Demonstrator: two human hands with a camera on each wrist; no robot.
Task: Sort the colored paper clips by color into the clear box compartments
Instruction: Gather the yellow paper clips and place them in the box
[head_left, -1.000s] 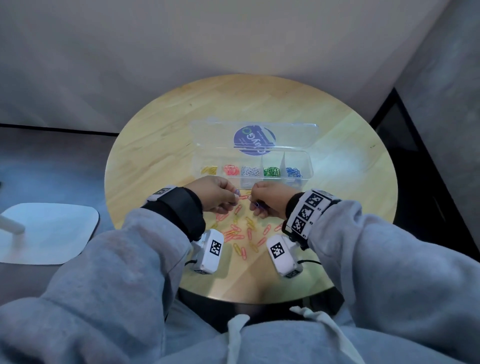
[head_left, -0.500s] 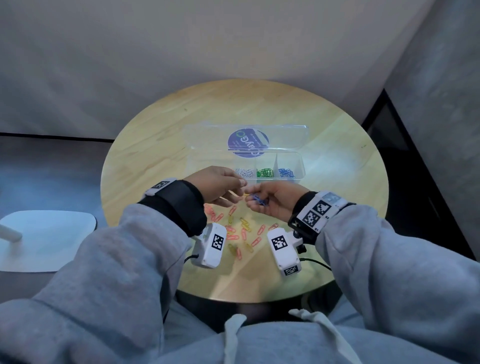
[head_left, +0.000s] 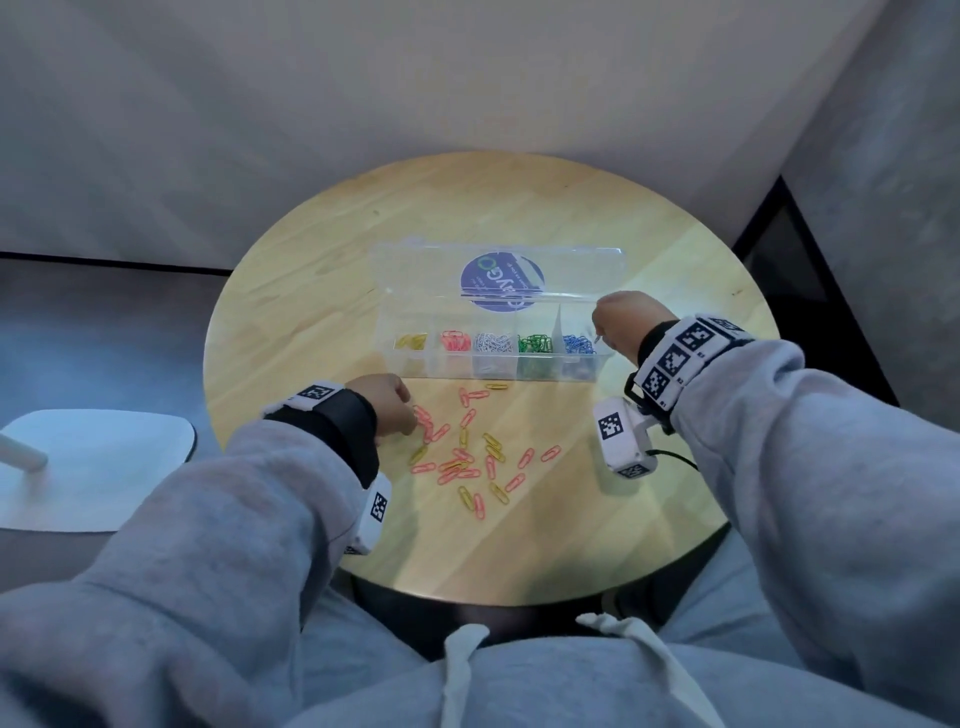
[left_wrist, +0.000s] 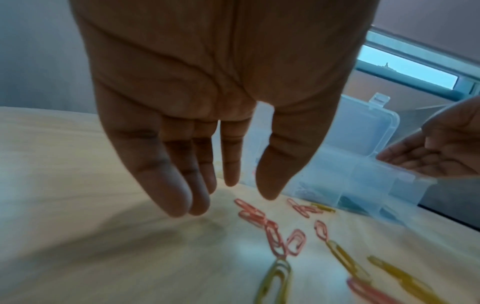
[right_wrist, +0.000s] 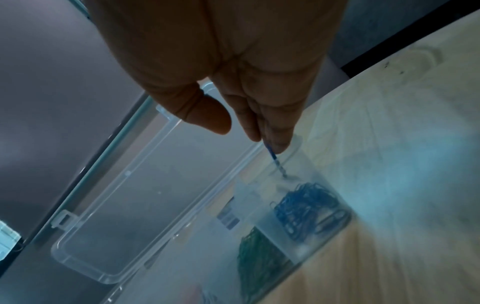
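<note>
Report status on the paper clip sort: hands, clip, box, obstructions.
Left hand open over loose clips. Right hand dangling blue clip over blue compartment of clear box. Nothing blocking.

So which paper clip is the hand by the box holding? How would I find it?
Find the clear box on the round wooden table, then its end compartment, filled with blue clips. Just above it, the right hand holds a single blue clip dangling from its fingertips, the only clip up in the air.
</note>
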